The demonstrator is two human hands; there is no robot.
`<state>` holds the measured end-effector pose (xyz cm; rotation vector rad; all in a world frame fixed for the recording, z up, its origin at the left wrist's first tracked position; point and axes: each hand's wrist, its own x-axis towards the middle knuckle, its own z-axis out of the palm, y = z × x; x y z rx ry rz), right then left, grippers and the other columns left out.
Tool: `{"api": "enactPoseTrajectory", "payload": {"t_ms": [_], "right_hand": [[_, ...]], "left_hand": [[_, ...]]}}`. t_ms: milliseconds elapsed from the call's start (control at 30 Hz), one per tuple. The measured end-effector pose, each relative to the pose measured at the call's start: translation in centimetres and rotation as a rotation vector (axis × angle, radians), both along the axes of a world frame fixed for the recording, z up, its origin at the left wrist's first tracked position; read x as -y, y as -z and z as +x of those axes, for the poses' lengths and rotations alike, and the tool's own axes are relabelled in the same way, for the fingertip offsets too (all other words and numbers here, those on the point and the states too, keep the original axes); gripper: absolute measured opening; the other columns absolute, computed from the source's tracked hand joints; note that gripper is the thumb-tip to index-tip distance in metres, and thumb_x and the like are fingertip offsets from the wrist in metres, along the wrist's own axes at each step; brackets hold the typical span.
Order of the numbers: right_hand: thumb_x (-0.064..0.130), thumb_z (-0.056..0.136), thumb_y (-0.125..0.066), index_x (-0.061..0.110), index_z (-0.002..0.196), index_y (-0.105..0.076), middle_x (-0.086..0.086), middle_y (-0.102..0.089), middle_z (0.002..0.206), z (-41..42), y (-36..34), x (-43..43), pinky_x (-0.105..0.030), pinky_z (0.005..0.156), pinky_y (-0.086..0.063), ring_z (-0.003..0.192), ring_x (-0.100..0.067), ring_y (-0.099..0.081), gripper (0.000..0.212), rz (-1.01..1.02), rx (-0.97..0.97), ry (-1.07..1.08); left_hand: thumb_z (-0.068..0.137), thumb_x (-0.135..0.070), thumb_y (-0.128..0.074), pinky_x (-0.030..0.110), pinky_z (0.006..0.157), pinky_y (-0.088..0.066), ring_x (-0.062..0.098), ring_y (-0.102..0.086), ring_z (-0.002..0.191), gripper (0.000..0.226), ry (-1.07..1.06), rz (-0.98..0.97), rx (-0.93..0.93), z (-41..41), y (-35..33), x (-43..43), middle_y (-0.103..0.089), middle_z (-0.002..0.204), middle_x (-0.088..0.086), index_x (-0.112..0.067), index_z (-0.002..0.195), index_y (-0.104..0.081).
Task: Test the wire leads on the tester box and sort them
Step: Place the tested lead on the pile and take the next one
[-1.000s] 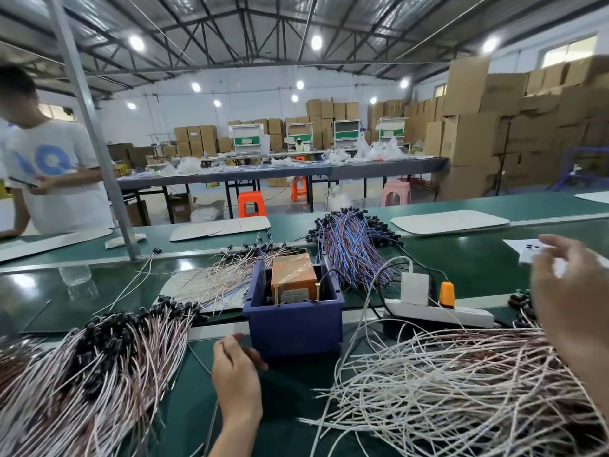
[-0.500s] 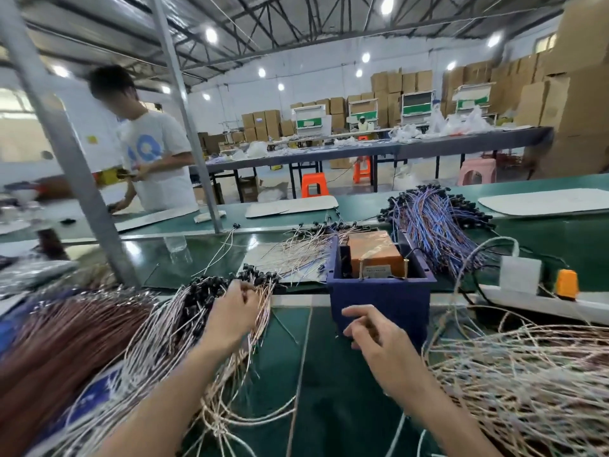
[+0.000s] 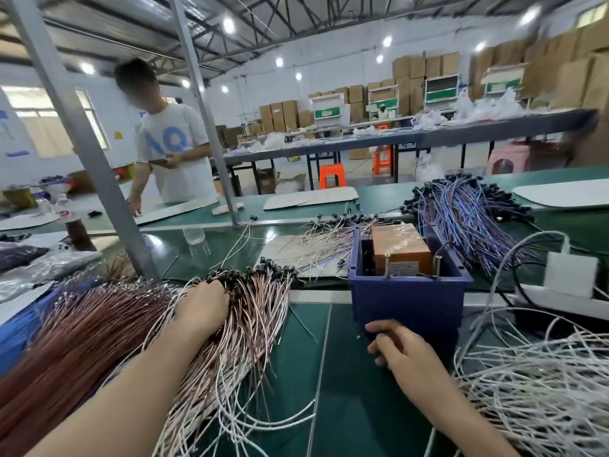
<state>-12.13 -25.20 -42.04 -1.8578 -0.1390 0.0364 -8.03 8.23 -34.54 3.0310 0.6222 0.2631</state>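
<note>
Gripping black-capped pinkish wire leads (image 3: 253,315): left hand (image 3: 201,308) | right hand (image 3: 407,356) loosely curled, empty

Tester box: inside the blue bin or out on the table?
Inside. The orange tester box stands within the walls of the blue bin, its top visible over the near rim.

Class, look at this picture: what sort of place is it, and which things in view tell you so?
Most likely a factory assembly floor: long green workbenches, big heaps of wire leads, and stacked cardboard cartons under a steel-truss roof.
</note>
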Motion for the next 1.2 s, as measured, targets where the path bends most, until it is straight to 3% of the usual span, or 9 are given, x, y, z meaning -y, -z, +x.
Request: {"api": "enactPoseTrajectory", "payload": {"t_ms": [167, 400, 733, 800, 900, 933, 1000, 1100, 1200], "right_hand": [[0.019, 0.103, -0.049, 0.036, 0.101, -0.067, 0.016, -0.072, 0.085, 0.3, 0.3, 0.2, -0.023, 0.070, -0.047, 0.075, -0.004, -0.066, 0.025, 0.003, 0.008, -0.008], [0.019, 0.104, -0.049, 0.037, 0.101, -0.068, 0.013, -0.072, 0.085, 0.5, 0.6, 0.3, -0.023, 0.070, -0.046, 0.074, -0.005, -0.066, 0.026, 0.016, 0.008, -0.010], [0.022, 0.104, -0.051, 0.038, 0.104, -0.068, 0.010, -0.072, 0.088, -1.1, -0.9, 0.4, -0.023, 0.072, -0.047, 0.075, -0.006, -0.066, 0.023, 0.060, 0.039, -0.076], [0.023, 0.103, -0.052, 0.040, 0.103, -0.068, 0.009, -0.072, 0.088, -1.6, -1.7, 0.3, -0.025, 0.075, -0.046, 0.078, -0.006, -0.066, 0.023, 0.074, 0.078, -0.084], [0.036, 0.101, -0.052, 0.048, 0.104, -0.066, 0.009, -0.072, 0.094, -2.4, -2.9, -0.1, -0.029, 0.084, -0.049, 0.091, -0.006, -0.066, 0.019, 0.121, 0.185, -0.089], [0.046, 0.098, -0.052, 0.051, 0.108, -0.064, 0.010, -0.072, 0.099, -2.7, -3.5, -0.3, -0.030, 0.088, -0.049, 0.097, -0.006, -0.066, 0.016, 0.150, 0.219, -0.095], [0.064, 0.089, -0.054, 0.050, 0.122, -0.060, 0.011, -0.072, 0.112, -2.9, -4.7, -0.8, -0.031, 0.095, -0.048, 0.108, -0.006, -0.065, 0.036, 0.284, 0.247, -0.128], [0.066, 0.083, -0.056, 0.023, 0.141, -0.054, -0.003, -0.069, 0.129, -2.7, -5.9, -0.4, -0.039, 0.102, -0.049, 0.122, -0.020, -0.063, 0.072, 0.743, 0.101, -0.170], [0.060, 0.091, -0.049, 0.018, 0.117, -0.073, -0.011, -0.071, 0.123, -3.4, -6.8, 1.2, -0.043, 0.092, -0.057, 0.111, -0.025, -0.070, 0.055, 0.894, -0.008, -0.099]], "left_hand": [[0.104, -0.023, -0.041, 0.041, 0.087, -0.046, 0.034, -0.056, 0.110, 0.021, -0.014, -0.016, 0.029, 0.3, 0.7, 0.8, -0.062, 0.116, 0.014, -0.012, 0.103, -0.059], [0.103, -0.046, -0.043, 0.045, 0.106, -0.037, 0.029, -0.043, 0.130, 0.040, 0.044, -0.029, 0.081, -1.0, 2.1, 1.8, -0.046, 0.137, 0.012, -0.023, 0.135, -0.051], [0.104, -0.024, -0.040, 0.042, 0.103, -0.037, 0.026, -0.049, 0.123, 0.030, 0.132, 0.202, 0.012, -1.5, 2.7, 3.3, -0.059, 0.130, 0.004, -0.020, 0.131, -0.052], [0.105, -0.023, -0.042, 0.037, 0.095, -0.046, 0.023, -0.057, 0.109, 0.030, 0.186, 0.053, 0.081, -2.0, 1.8, 4.1, -0.060, 0.124, 0.006, -0.016, 0.132, -0.053], [0.104, -0.019, -0.048, 0.021, 0.063, -0.052, 0.010, -0.063, 0.076, 0.032, 0.385, -0.460, 0.320, -3.2, -1.0, 7.2, -0.060, 0.113, 0.004, -0.013, 0.135, -0.054], [0.103, -0.017, -0.051, 0.021, 0.063, -0.054, 0.008, -0.065, 0.077, 0.032, 0.480, -0.571, 0.408, -3.7, -2.2, 8.9, -0.063, 0.111, 0.002, -0.016, 0.135, -0.054], [0.101, -0.016, -0.056, 0.023, 0.066, -0.057, 0.007, -0.068, 0.080, 0.033, 0.686, -0.729, 0.521, -5.4, -3.8, 12.8, -0.066, 0.102, -0.009, -0.031, 0.130, -0.055], [0.097, -0.014, -0.062, 0.018, 0.072, -0.054, 0.004, -0.067, 0.084, 0.035, 0.961, -0.903, 0.377, -7.9, -3.7, 19.0, -0.065, 0.097, -0.017, -0.045, 0.113, -0.057], [0.097, -0.019, -0.062, 0.025, 0.083, -0.055, 0.001, -0.066, 0.086, 0.019, 0.996, -0.973, 0.163, -8.9, -1.7, 22.6, -0.068, 0.095, -0.017, -0.035, 0.107, -0.059]]}}
